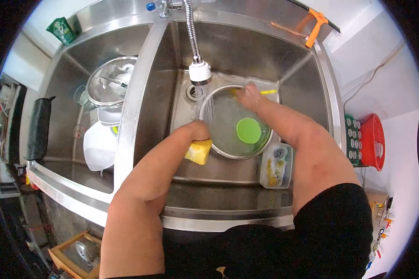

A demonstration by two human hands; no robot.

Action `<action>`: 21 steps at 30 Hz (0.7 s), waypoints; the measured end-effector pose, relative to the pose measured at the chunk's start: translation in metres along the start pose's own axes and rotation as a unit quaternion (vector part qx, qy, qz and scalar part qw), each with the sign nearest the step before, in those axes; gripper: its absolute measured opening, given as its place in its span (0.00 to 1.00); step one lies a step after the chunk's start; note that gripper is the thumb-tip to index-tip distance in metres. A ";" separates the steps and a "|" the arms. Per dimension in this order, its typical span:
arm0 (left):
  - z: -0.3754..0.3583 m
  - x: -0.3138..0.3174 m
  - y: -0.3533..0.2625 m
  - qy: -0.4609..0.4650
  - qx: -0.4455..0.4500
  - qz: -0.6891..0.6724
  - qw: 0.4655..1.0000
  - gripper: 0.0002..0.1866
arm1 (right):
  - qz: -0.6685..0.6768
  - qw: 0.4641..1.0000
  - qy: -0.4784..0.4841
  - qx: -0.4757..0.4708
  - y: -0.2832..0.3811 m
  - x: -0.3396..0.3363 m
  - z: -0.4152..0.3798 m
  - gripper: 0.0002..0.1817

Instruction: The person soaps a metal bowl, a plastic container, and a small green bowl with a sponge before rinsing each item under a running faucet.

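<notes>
A wide metal bowl (211, 148) full of cloudy water stands in the right basin. My left hand (199, 130) is at its near left rim, closed on a yellow sponge (199, 152) with some foam on it. Over the far rim, my right hand (249, 96) is blurred and closed around a thin yellow utensil (268, 92), whose straight end sticks out to the right. A round green cup (249, 130) sits in the bowl's water. Between my hands, the white spray head (200, 73) pours water down at the bowl's left side.
A clear plastic tub (276, 176) with scrubbers stands right of the bowl. The left basin holds a soapy pot (97, 88) and white dishes (99, 148). An orange squeegee (316, 29) lies at the back right; a red basket (372, 139) hangs beyond the sink.
</notes>
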State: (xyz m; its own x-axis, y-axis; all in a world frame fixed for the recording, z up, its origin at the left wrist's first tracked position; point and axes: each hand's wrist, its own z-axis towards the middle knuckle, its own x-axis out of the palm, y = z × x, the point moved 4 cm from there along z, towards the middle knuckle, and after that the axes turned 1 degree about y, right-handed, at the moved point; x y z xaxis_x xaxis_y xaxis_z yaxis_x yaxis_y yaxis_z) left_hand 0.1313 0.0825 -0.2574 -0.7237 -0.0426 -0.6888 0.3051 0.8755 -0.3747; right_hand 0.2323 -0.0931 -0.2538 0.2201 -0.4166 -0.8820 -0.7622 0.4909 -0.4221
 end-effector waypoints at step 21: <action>-0.020 -0.026 -0.013 -0.090 -0.056 0.135 0.985 0.17 | 0.448 0.880 0.140 0.071 0.128 0.078 0.073 0.10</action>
State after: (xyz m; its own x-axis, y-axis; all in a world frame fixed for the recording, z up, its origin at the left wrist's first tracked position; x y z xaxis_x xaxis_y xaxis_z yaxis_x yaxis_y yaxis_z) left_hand 0.1341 0.0815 -0.2218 -0.5002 0.1236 -0.8570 0.3943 0.9137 -0.0984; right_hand 0.1963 -0.0066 -0.3921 -0.6039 0.0242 -0.7967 -0.4661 0.8002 0.3775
